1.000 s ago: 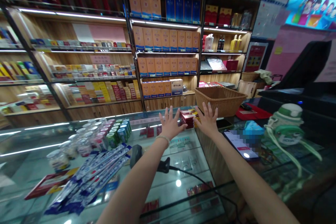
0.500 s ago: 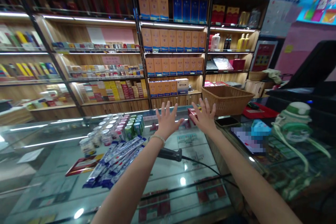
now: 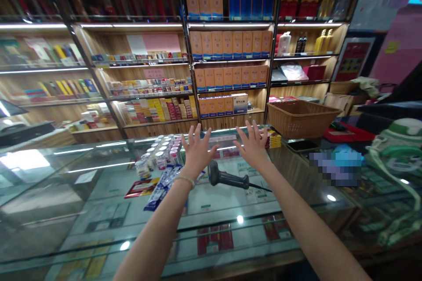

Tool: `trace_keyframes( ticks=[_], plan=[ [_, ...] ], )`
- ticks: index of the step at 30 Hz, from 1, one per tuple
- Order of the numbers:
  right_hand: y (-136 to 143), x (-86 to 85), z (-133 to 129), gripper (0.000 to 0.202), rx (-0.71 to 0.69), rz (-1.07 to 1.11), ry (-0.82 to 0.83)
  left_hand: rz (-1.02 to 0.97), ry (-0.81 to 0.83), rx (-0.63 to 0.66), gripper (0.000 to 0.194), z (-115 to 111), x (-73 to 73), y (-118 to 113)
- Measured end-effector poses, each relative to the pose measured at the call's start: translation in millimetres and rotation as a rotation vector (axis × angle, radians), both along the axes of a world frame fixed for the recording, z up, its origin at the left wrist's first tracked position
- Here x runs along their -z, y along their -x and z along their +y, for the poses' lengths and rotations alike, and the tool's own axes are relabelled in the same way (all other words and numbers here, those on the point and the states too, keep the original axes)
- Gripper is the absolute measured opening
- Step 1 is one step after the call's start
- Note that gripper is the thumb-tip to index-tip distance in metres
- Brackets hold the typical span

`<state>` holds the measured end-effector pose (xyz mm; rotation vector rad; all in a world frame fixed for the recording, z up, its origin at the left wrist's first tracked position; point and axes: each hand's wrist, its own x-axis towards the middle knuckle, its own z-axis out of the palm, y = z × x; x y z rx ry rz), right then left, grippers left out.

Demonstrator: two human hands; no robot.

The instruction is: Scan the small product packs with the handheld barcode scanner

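Note:
Both of my hands are stretched out above a glass counter [image 3: 211, 204], fingers spread, with nothing in them. My left hand [image 3: 197, 150] is near the rows of small cans and jars [image 3: 161, 158] and partly covers them. Beneath the left wrist lie blue-and-white long packets [image 3: 161, 189], some hidden by the forearm. My right hand [image 3: 253, 145] is beside a stack of red and yellow small packs [image 3: 273, 138]. Between my forearms a black handheld barcode scanner [image 3: 229, 179] rests on the glass, its cable running right. A red-and-gold flat packet [image 3: 141, 188] lies left of the long packets.
A brown wicker basket [image 3: 301, 120] stands at the counter's right back. Nearer on the right are a green-and-white water bottle [image 3: 400, 145] and a red tray [image 3: 346, 135]. Behind the counter, shelves hold orange boxes [image 3: 231, 78] and blue boxes [image 3: 245, 3]. Goods show beneath the glass.
The view has swung left, so the shelves and counter goods sit further right. My left hand has shifted leftward relative to the goods, uncovering the scanner's head. Both hands stay spread.

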<state>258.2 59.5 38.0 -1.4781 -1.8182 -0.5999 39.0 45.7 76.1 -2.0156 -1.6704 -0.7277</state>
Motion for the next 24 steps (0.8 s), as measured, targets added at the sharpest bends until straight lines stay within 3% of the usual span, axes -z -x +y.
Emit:
trace_keyframes(
  ticks=[15,24],
  plan=[
    [41,20.3,-17,0.047,-0.045,0.016,0.005,-0.03,-0.008,-0.134,0.052,-42,16.7,78],
    [64,17.8,-11,0.046,-0.095,-0.008,0.052,-0.029,0.021,-0.208,0.046,-55,16.7,114]
  ],
)
